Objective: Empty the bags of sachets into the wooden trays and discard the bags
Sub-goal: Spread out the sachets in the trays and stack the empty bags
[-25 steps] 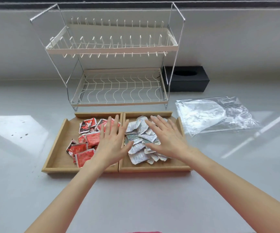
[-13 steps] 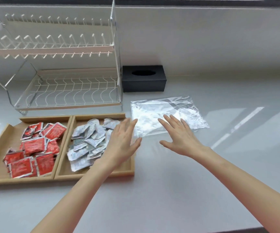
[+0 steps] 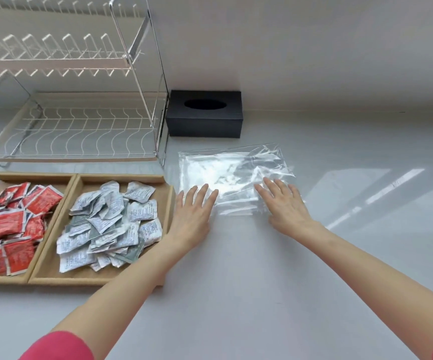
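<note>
Empty clear plastic bags [image 3: 232, 175] lie flat on the grey counter, to the right of the trays. My left hand [image 3: 193, 215] rests palm down with spread fingers, its tips on the bags' near left edge. My right hand [image 3: 285, 206] lies flat and open on their near right part. Neither hand grips anything. The right wooden tray [image 3: 163, 196] holds a heap of white sachets [image 3: 111, 224]. The left wooden tray [image 3: 32, 175] holds red sachets [image 3: 12, 224] and is cut off by the frame's left edge.
A two-tier wire dish rack [image 3: 75, 120] stands behind the trays. A black tissue box [image 3: 205, 115] sits against the wall behind the bags. Bare grey counter [image 3: 275, 294] stretches in front and to the right.
Both hands left the sachets in the trays and moved right onto the plastic bags. The view swung right with them, so the trays now sit at the left.
</note>
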{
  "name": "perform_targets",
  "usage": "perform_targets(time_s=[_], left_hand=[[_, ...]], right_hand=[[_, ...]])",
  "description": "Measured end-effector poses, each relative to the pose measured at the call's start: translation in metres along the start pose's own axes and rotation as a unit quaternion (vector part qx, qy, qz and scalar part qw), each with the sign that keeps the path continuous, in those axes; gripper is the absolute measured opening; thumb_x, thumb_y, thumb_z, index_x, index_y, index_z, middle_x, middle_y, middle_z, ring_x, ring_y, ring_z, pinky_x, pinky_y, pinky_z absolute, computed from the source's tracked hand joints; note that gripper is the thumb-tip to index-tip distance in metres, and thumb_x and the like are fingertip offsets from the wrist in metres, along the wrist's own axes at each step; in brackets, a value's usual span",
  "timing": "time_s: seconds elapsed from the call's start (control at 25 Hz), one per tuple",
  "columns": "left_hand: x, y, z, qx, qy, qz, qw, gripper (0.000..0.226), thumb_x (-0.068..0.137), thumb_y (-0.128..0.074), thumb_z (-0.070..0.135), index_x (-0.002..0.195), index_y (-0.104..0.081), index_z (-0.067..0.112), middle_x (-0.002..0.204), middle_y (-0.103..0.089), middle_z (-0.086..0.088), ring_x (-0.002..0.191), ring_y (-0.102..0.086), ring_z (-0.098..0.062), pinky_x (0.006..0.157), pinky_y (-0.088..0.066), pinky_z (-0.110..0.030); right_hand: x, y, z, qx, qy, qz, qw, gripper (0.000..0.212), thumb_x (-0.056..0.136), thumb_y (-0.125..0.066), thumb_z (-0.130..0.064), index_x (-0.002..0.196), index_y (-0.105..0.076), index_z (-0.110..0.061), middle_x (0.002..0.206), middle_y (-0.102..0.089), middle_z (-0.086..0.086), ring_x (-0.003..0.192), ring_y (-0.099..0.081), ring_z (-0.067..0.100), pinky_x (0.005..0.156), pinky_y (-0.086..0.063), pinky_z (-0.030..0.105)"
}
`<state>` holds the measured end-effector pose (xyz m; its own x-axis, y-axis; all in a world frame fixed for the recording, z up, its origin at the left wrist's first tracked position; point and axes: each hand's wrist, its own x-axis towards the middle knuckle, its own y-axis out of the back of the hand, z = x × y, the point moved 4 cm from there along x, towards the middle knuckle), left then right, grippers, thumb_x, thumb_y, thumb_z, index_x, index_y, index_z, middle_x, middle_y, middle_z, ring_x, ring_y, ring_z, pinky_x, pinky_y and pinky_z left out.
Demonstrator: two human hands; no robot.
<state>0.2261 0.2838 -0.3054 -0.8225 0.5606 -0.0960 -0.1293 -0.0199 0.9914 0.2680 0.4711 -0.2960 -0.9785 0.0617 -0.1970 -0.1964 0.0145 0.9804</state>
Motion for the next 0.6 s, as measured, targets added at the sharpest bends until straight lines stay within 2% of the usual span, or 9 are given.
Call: perform_targets(time_s=[0.08,0.12,0.2,0.24,0.32,0.44,0.48,0.56,0.6], left_hand=[[0.011,-0.005,-0.002,0.034,-0.006,0.023,0.999,0.071,0.05,-0.072,0.002,0.118,-0.057,0.012,0.121,-0.062,-0.013,0.105,-0.061,-0.034,0.086,-0.047,-0.051],[0.016,-0.008,-0.005,0.055,-0.007,0.036,0.998,0.068,0.04,-0.075,0.001,0.106,-0.063,0.013,0.107,-0.069,-0.009,0.091,-0.067,-0.031,0.075,-0.053,-0.047],[0.02,-0.012,-0.005,0.068,-0.025,0.043,0.996,0.063,0.035,-0.076,0.002,0.096,-0.064,0.015,0.095,-0.072,-0.003,0.078,-0.069,-0.025,0.066,-0.055,-0.04],[0.021,-0.015,-0.004,0.068,-0.04,0.042,0.996,0.062,0.035,-0.077,0.004,0.094,-0.062,0.016,0.093,-0.072,0.0,0.077,-0.069,-0.022,0.064,-0.055,-0.036],[0.02,-0.019,-0.003,0.077,-0.067,0.035,0.994,0.055,0.039,-0.077,0.009,0.091,-0.06,0.019,0.087,-0.072,0.005,0.073,-0.069,-0.019,0.06,-0.053,-0.029],[0.019,-0.004,0.002,0.067,-0.061,0.059,0.994,0.02,0.065,-0.054,0.018,0.081,-0.065,0.018,0.066,-0.07,0.006,0.059,-0.067,-0.019,0.051,-0.048,-0.023],[0.018,0.001,0.002,0.057,-0.047,0.062,0.995,0.026,0.07,-0.042,0.015,0.082,-0.065,0.014,0.062,-0.07,0.003,0.058,-0.067,-0.022,0.051,-0.047,-0.024],[0.014,0.008,0.002,0.018,-0.035,0.044,0.998,0.033,0.078,-0.033,0.005,0.099,-0.059,0.007,0.077,-0.07,-0.007,0.073,-0.066,-0.031,0.062,-0.042,-0.031],[0.01,0.009,0.002,0.017,-0.034,0.031,0.999,0.032,0.083,-0.034,0.002,0.108,-0.053,0.008,0.089,-0.069,-0.01,0.083,-0.064,-0.033,0.065,-0.036,-0.033]], right_hand=[[0.008,-0.007,0.005,-0.001,0.008,0.033,0.999,0.067,0.081,-0.046,0.005,0.142,-0.025,-0.013,0.151,-0.028,0.011,0.137,-0.029,0.03,0.108,-0.024,0.042],[0.011,-0.012,0.004,0.001,0.018,0.052,0.998,0.064,0.075,-0.052,0.008,0.135,-0.038,-0.009,0.141,-0.042,0.014,0.127,-0.043,0.034,0.099,-0.035,0.042],[0.015,-0.024,0.002,0.002,0.04,0.086,0.995,0.053,0.057,-0.068,0.01,0.107,-0.061,-0.006,0.106,-0.065,0.013,0.092,-0.065,0.035,0.072,-0.05,0.038],[0.017,-0.028,0.002,-0.01,0.037,0.092,0.995,0.048,0.049,-0.075,0.006,0.094,-0.065,-0.008,0.092,-0.069,0.009,0.078,-0.068,0.031,0.06,-0.051,0.033],[0.018,-0.031,0.002,-0.016,0.026,0.106,0.994,0.044,0.044,-0.08,0.001,0.084,-0.067,-0.011,0.08,-0.07,0.005,0.063,-0.067,0.026,0.048,-0.049,0.027],[0.012,-0.021,-0.001,0.009,0.039,0.105,0.994,0.033,0.058,-0.061,0.005,0.088,-0.066,-0.008,0.08,-0.069,0.007,0.063,-0.067,0.029,0.05,-0.049,0.031],[0.011,-0.014,-0.001,0.025,0.03,0.082,0.996,0.035,0.067,-0.052,0.006,0.097,-0.064,-0.009,0.089,-0.068,0.008,0.073,-0.066,0.032,0.057,-0.048,0.032],[0.012,-0.009,0.005,0.004,0.007,0.071,0.997,0.037,0.08,-0.045,0.002,0.11,-0.057,-0.015,0.102,-0.064,0.005,0.092,-0.062,0.03,0.064,-0.037,0.03],[0.009,-0.003,0.005,0.003,0.006,0.092,0.996,0.034,0.078,-0.05,0.001,0.105,-0.06,-0.017,0.095,-0.066,0.004,0.088,-0.062,0.027,0.06,-0.034,0.028]])
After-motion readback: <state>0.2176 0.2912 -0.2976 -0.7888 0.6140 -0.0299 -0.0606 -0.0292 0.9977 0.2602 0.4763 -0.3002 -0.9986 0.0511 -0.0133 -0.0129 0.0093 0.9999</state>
